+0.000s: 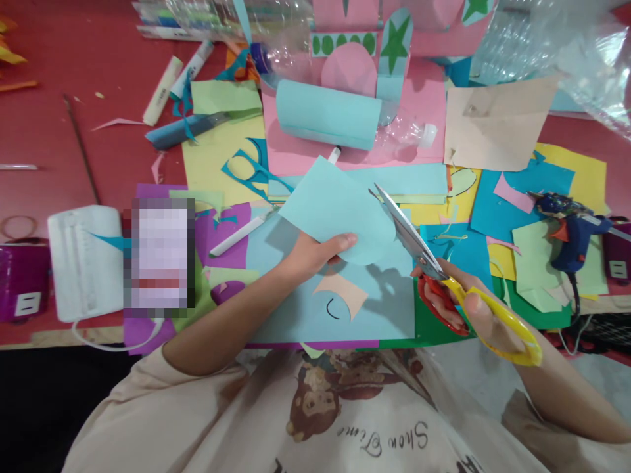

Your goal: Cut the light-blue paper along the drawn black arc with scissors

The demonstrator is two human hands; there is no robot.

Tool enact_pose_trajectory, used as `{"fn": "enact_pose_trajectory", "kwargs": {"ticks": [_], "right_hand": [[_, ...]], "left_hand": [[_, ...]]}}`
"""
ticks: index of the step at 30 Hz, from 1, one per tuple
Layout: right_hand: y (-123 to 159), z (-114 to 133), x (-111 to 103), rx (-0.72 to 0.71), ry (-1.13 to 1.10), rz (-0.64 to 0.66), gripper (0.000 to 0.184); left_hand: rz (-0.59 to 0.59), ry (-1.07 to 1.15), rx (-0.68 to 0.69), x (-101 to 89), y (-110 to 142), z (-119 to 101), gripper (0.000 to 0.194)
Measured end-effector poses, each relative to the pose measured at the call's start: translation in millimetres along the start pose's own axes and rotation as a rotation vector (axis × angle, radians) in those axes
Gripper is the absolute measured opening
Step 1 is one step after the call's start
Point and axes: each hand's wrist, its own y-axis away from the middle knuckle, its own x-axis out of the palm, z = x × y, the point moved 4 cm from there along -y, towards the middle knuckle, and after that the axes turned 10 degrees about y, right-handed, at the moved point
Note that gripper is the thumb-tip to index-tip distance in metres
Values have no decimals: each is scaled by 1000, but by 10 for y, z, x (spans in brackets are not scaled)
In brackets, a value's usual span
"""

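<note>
Your left hand [315,253] pinches the lower edge of a light blue paper sheet [340,213], thumb on top, fingers closed under it, sheet lifted and tilted above the counter [54,125]. Your right hand [468,305] is closed through the handles of the scissors [444,272], one red loop, one yellow loop, blades pointing up-left. Blades look nearly together, tip touching the right edge of the blue sheet; cannot tell if they've bitten into the paper.

Under both hands: a bigger pale blue sheet [384,309] flat on the counter, with a tan paper scrap [340,292] and a small black curved mark beside it. Purple, green and yellow papers overlap all round.

Further up: a rolled light blue paper tube [328,121] lying on pink paper [424,98], touching a clear plastic bottle [409,135]. Teal scissors [249,171] lie on yellow paper left of the held sheet. White marker pen [241,233] just left of your left wrist. Blue glue gun [572,230] at right, resting on paper scraps, well apart from the right hand. White folded cloth [83,259] at left near the counter edge, next to a blurred-out rectangle. Glue stick [162,92] at upper left.
</note>
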Motion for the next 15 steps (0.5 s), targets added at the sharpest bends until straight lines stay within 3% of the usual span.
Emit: {"fn": "enact_pose_trajectory", "kwargs": {"ticks": [15], "right_hand": [[-3, -83, 6, 62, -88, -22, 75]], "left_hand": [[-91, 93, 38, 17, -54, -51, 26]]}}
